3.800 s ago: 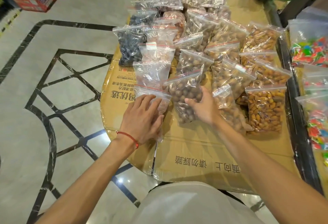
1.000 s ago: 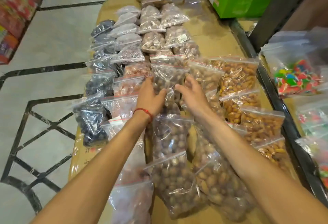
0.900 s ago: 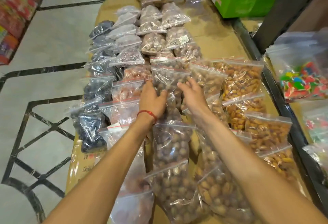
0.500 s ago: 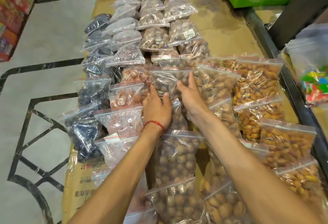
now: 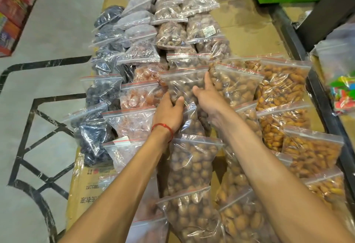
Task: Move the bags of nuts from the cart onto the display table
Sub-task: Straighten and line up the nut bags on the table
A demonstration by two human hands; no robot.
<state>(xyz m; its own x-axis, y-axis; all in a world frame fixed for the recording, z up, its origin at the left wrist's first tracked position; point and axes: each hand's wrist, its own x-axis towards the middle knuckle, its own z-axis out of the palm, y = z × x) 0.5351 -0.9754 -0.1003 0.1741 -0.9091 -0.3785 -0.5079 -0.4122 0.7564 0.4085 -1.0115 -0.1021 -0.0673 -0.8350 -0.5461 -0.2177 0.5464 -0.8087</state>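
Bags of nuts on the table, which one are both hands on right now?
The bag of round brown nuts in the middle column: the left hand pinches its near left corner, the right hand lies straight-fingered along its right edge.

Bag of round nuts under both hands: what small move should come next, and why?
Probably slide both hands off and reach for another bag. The bag lies flat in the middle column on the table; the right hand lies open along its side and the left hand's thumb rests on its lower edge.
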